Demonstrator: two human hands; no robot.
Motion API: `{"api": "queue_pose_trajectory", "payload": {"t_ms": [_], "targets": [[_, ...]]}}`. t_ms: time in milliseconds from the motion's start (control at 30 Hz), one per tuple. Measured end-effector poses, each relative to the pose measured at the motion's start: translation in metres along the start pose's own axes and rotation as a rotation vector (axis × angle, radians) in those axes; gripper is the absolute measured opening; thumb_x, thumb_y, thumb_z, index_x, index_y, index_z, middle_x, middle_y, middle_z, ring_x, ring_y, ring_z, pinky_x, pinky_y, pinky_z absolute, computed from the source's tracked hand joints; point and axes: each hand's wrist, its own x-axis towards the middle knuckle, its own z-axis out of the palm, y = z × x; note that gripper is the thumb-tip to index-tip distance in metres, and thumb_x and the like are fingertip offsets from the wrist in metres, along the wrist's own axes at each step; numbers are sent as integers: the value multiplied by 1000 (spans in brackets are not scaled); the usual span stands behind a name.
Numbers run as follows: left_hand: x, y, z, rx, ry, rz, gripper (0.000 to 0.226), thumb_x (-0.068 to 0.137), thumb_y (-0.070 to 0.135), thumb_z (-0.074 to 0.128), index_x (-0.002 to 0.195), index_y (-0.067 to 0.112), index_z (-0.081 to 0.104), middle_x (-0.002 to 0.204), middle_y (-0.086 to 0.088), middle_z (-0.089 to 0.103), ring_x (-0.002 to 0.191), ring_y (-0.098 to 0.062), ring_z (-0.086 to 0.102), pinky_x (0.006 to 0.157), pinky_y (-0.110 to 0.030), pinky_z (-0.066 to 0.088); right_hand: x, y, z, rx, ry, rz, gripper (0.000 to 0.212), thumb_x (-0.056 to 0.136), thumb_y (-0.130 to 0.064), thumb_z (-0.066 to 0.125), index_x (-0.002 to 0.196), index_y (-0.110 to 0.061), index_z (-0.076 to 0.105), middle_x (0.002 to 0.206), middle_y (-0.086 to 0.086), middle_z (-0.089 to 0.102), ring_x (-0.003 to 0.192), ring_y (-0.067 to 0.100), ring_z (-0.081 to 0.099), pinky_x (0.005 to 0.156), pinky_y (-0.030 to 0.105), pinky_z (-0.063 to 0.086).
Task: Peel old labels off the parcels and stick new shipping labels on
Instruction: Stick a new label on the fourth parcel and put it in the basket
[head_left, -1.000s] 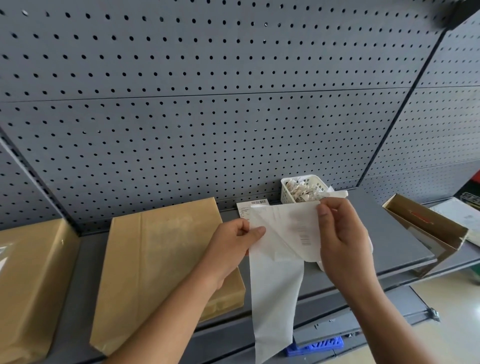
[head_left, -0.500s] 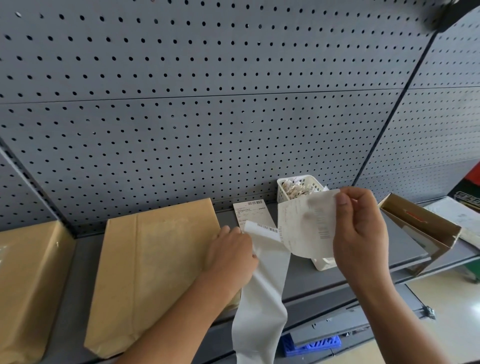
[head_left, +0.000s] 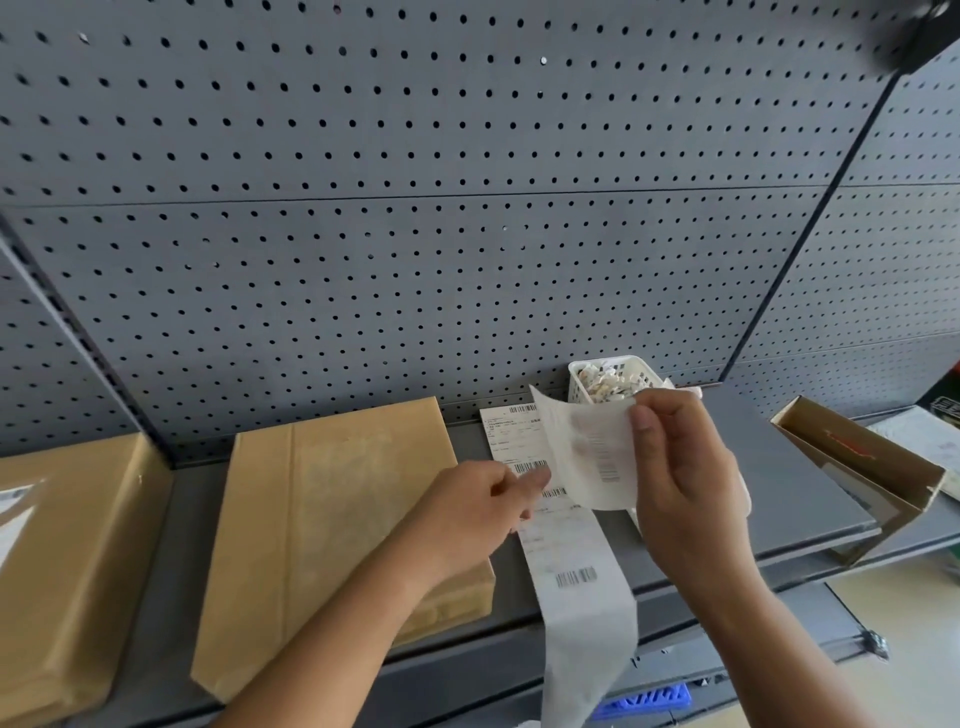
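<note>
right hand (head_left: 685, 483) pinching loose shipping label (head_left: 592, 457) by its edge, sheet curling. left hand (head_left: 467, 514) relaxed, not gripping, fingertip on label strip (head_left: 571, 561) draped over shelf (head_left: 779, 499). bare kraft parcel (head_left: 332, 519) at 9 o'clock from label, long axis roughly 6-to-12, left hand nearer. guessing label goes leftward next.

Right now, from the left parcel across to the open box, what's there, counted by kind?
parcels: 2
label strip: 1
loose label, pinched in the right hand: 1
basket of scraps: 1
open box: 1
Total: 6
</note>
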Motion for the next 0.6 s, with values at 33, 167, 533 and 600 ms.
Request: {"api": "queue_pose_trajectory", "payload": {"t_ms": [33, 167, 533, 600], "targets": [[-1, 1, -2, -194, -42, -13, 59, 96, 64, 45, 91, 12, 71, 79, 3, 69, 71, -11, 61, 70, -29, 50, -1, -1, 4, 8, -18, -22, 9, 102, -26, 46, 95, -30, 51, 84, -8, 58, 67, 10, 53, 55, 13, 37], [-3, 4, -11, -672, -65, -68, 65, 99, 60, 44, 103, 0, 70, 99, -20, 75, 80, -25, 68, 67, -34, 55, -8, -4, 18, -3, -140, -103, 9, 101, -24, 48, 97, -31, 52, 87, -11, 59, 70, 8, 55, 58, 14, 39], [-14, -15, -32, -765, 124, -36, 26, 105, 21, 52, 116, 12, 73, 101, -12, 77, 81, -24, 73, 67, -32, 58, -22, -11, 44, 36, -506, -138, 23, 101, -41, 49, 107, -26, 66, 102, -20, 68, 95, 6, 67, 77, 32, 54], [-16, -19, -36, -761, 161, -38, 26, 103, 22, 53, 115, 14, 74, 103, -11, 77, 84, -26, 72, 72, -36, 59, -23, -15, 47, 117, -572, -158, 17, 101, -32, 55, 108, -23, 68, 106, -17, 69, 104, 7, 66, 85, 29, 53]]}}
